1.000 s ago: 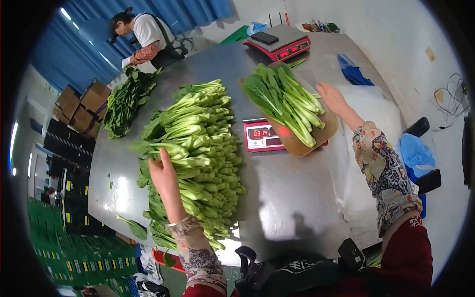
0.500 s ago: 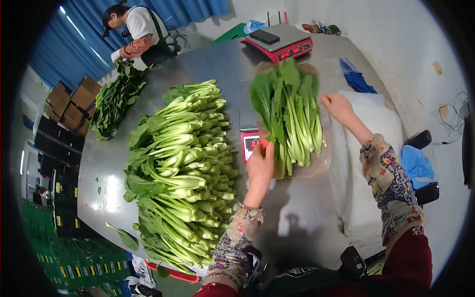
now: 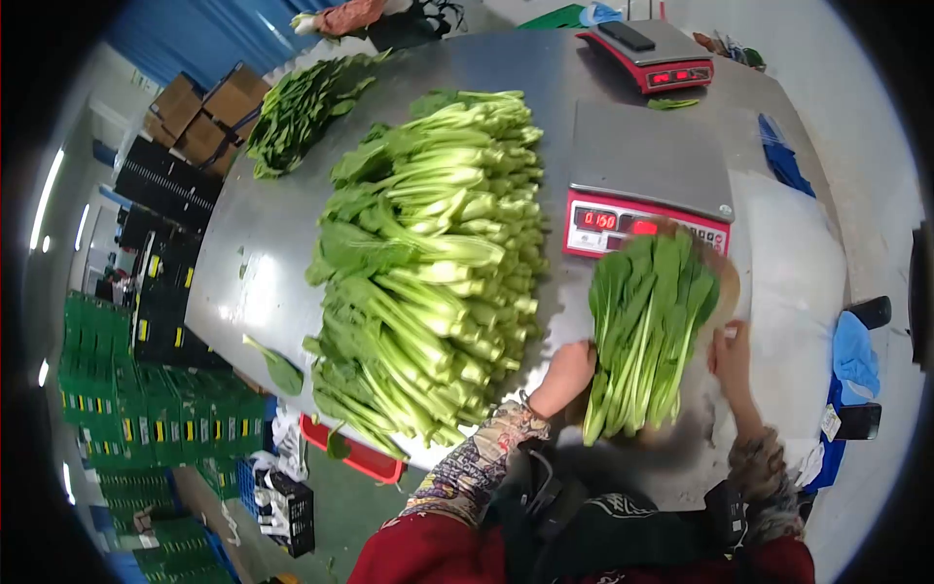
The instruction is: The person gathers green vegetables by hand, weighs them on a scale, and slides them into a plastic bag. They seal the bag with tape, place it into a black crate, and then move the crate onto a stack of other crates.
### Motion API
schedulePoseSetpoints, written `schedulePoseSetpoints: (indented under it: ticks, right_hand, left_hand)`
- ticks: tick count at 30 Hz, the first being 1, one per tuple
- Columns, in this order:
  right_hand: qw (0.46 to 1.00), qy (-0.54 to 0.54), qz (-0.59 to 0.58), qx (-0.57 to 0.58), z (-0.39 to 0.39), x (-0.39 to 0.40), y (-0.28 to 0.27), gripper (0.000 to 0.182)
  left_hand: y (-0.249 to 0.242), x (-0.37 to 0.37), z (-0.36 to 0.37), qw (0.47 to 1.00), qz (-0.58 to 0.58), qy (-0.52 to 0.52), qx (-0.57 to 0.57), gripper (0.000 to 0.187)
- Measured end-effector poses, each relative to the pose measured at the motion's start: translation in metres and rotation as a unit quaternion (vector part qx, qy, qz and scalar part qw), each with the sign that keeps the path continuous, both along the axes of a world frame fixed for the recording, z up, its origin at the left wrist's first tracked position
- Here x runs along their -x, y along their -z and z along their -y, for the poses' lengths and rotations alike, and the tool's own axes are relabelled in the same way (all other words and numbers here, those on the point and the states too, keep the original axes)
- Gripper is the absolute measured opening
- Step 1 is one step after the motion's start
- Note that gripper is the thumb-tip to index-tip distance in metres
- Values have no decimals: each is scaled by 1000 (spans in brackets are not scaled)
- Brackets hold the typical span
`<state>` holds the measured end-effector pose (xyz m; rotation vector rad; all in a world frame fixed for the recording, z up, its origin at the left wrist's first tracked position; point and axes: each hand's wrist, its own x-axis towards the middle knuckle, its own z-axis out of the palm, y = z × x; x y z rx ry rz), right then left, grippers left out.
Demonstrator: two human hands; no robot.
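Note:
A bunch of leafy green vegetables (image 3: 647,336) lies on a shallow brownish tray (image 3: 722,282), close in front of my body, leaves pointing away from me. At the tray's left edge is my left hand (image 3: 566,378), closed, its fingertips partly hidden by the greens. My right hand (image 3: 730,358) is curled at the tray's right edge, slightly blurred. Just beyond the tray stands a red scale (image 3: 652,161) with a bare metal plate; its display reads 0.150. To the left, a large pile of stalked greens (image 3: 438,263) has its cut ends toward the tray.
A second red scale (image 3: 647,49) carries a phone (image 3: 626,36). Farther left is a heap of dark leaves (image 3: 306,107), near a co-worker's sleeve (image 3: 352,17). White plastic sheets (image 3: 783,273) lie at right. Green crates (image 3: 156,399) and a red basket (image 3: 350,450) are beside the table.
The tray with the greens has come off the nearer scale toward my body. My right hand, apart from it before, is now at its right edge. My view has shifted.

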<state>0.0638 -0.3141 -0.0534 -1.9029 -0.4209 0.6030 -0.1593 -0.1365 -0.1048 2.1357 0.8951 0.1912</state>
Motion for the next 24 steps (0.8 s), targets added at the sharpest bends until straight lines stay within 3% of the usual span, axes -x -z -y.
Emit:
schedulePoseSetpoints:
  ticks: [3,6,10,12,14,18,20,21,22,24]
  right_hand:
    - [999,22,-28,22,47,48,11,17]
    - [999,9,-42,14,76,73,14,18]
    - [999,-26,-31,0,96,81,16,17]
    - [999,-28,-6,20,94,87,6,15]
    - [999,-35,16,15,96,91,2,13]
    - [996,-58,57,-22,105,94,14,9]
    - [996,-57,65,-8,112,98,17,9]
    - [997,-51,63,10,114,100,16,9]
    - [997,-44,59,28,117,102,16,9]
    - [994,-56,89,12,119,104,11,10]
  left_hand:
    - [-11,46,27,1000,0,-17,23,28]
    - [-84,63,34,985,86,-112,-96,27]
    - [-175,80,-6,922,225,-270,-165,19]
    - [-193,81,-47,872,230,-289,-321,11]
    - [-211,67,-84,828,262,-244,-431,8]
    - [-241,52,-146,847,123,-151,-494,10]
    - [-241,56,-175,887,-144,-69,-434,14]
    - [-231,61,-188,892,-168,-7,-420,17]
    - [-215,69,-200,854,-91,76,-507,15]
    - [-218,70,-193,818,-188,92,-536,13]
